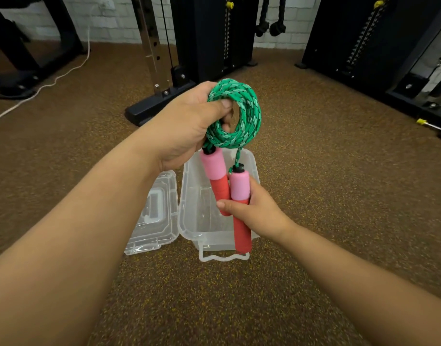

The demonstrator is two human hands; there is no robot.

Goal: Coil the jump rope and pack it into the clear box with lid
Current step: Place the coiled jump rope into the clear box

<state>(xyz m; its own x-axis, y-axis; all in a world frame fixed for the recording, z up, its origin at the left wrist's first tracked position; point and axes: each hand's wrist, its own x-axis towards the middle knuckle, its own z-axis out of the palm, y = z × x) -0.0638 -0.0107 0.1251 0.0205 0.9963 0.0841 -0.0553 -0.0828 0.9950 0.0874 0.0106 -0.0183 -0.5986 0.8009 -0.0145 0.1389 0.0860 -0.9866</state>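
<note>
The left hand (187, 123) grasps the coiled green rope (235, 113); the right hand (254, 208) clasps the two pink-and-red handles (224, 186) hanging below it. All hang above the open clear box (192, 208) on the floor (314, 171), lid (157, 213) just beside its left edge.

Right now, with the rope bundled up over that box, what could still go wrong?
The green coil is held only by the left hand pinching one side; loosening that grip could let the loops spring apart. The two handles, gripped by the right hand, look nearly as long as the clear box, so they may jam if lowered askew. The lid lies beside the box and could be knocked.
</note>
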